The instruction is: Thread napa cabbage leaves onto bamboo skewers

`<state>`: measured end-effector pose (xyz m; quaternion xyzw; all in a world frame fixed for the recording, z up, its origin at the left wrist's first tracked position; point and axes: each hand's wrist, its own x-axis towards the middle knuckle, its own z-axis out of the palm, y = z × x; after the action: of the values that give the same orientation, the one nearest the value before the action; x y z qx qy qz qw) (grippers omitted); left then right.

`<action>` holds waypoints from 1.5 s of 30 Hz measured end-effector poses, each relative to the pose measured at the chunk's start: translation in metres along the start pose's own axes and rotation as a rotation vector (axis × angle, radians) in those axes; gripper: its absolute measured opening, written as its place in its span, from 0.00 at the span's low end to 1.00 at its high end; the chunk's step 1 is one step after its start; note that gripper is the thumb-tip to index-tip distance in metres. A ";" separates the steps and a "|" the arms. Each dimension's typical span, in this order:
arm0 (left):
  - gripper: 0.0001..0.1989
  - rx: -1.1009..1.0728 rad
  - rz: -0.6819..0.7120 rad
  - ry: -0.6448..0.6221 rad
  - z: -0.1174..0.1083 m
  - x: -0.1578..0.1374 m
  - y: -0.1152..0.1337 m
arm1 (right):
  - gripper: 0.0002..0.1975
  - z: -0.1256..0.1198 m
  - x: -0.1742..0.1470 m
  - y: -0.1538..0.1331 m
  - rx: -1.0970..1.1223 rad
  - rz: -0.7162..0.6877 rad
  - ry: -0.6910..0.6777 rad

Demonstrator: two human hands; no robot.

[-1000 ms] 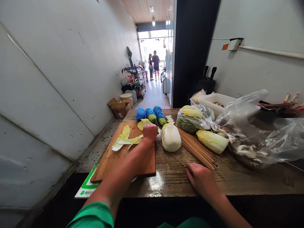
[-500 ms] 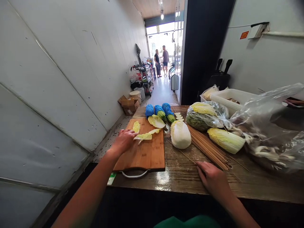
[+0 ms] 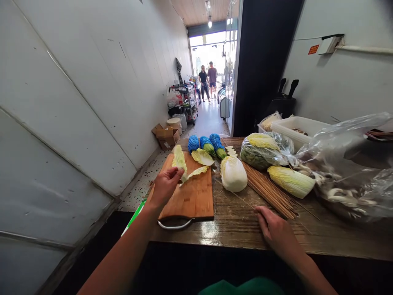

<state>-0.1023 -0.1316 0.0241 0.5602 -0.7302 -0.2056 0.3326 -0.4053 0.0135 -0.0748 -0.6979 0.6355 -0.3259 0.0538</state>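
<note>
**Frilly yellow-green cabbage leaf [image 3: 178,157] and thin wooden skewer [image 3: 240,198], both held**

At right, a white rectangular plastic tub [image 3: 294,130] holds brownish pieces; below it, a transparent plastic bag [image 3: 325,149] lies around whitish mushrooms [image 3: 344,198]. A brown wood-grain table [image 3: 227,229] carries a tan wooden cutting board [image 3: 190,205] at centre; a pale panelled wall [image 3: 76,102] fills the left. Over the board, left of centre, the crinkled leaf stands tilted, the left hand [image 3: 166,184] pinched on its lower end. The right hand [image 3: 273,227], lower right, is clamped on the skewer's near end.
</note>
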 end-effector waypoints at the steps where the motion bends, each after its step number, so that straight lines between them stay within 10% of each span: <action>1: 0.19 -0.111 -0.027 -0.030 0.007 -0.007 0.009 | 0.14 -0.004 -0.002 -0.004 0.052 0.030 0.001; 6: 0.10 -1.111 -0.458 -0.210 0.039 -0.039 0.038 | 0.18 -0.018 -0.017 -0.018 0.197 0.041 -0.030; 12: 0.26 -1.050 -0.452 -0.465 0.034 -0.055 0.027 | 0.15 -0.018 -0.032 -0.006 0.196 -0.157 0.015; 16: 0.15 -0.849 -0.332 -0.603 0.029 -0.059 0.019 | 0.14 -0.012 -0.029 -0.003 0.244 -0.210 0.003; 22: 0.17 -0.859 -0.403 -0.306 0.041 -0.046 0.015 | 0.11 -0.002 -0.011 -0.010 0.200 -0.173 0.045; 28: 0.26 -1.176 -0.541 -0.298 0.050 -0.044 0.019 | 0.19 0.004 -0.003 -0.015 0.051 -0.222 -0.008; 45: 0.06 -1.403 -0.836 0.007 0.045 -0.053 0.017 | 0.19 0.003 -0.015 -0.022 -0.113 -0.327 -0.029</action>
<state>-0.1377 -0.0793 -0.0091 0.4486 -0.1612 -0.7202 0.5041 -0.3852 0.0308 -0.0724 -0.7986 0.5299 -0.2838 -0.0299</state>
